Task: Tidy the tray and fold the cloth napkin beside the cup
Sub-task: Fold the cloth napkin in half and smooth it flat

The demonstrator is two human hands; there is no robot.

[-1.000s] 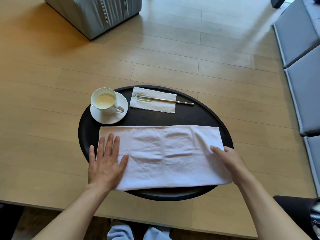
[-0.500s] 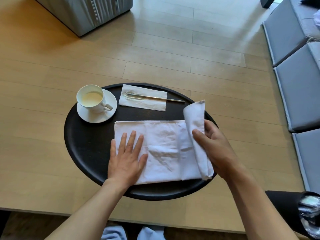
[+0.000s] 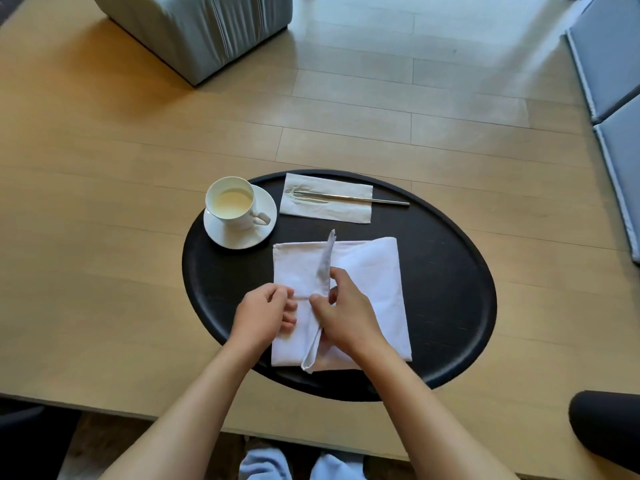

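A white cloth napkin [image 3: 374,282] lies on the round black tray [image 3: 450,289], doubled over with one edge standing up along its middle. My right hand [image 3: 346,313] pinches that raised edge between thumb and fingers. My left hand [image 3: 265,315] rests on the napkin's left part with its fingers curled; whether it grips the cloth I cannot tell. A white cup [image 3: 232,202] of pale liquid stands on a white saucer [image 3: 242,235] at the tray's far left, just beyond the napkin's far left corner.
A paper napkin [image 3: 325,211] with a metal utensil [image 3: 363,199] across it lies at the tray's far side. The tray sits on a light wooden table [image 3: 104,237]. A grey upholstered stool [image 3: 194,26] stands far left, grey cushions [image 3: 620,98] on the right.
My right hand has carried the napkin's right end over to the left, so the cloth is now about half as wide. My left hand has curled its flat fingers.
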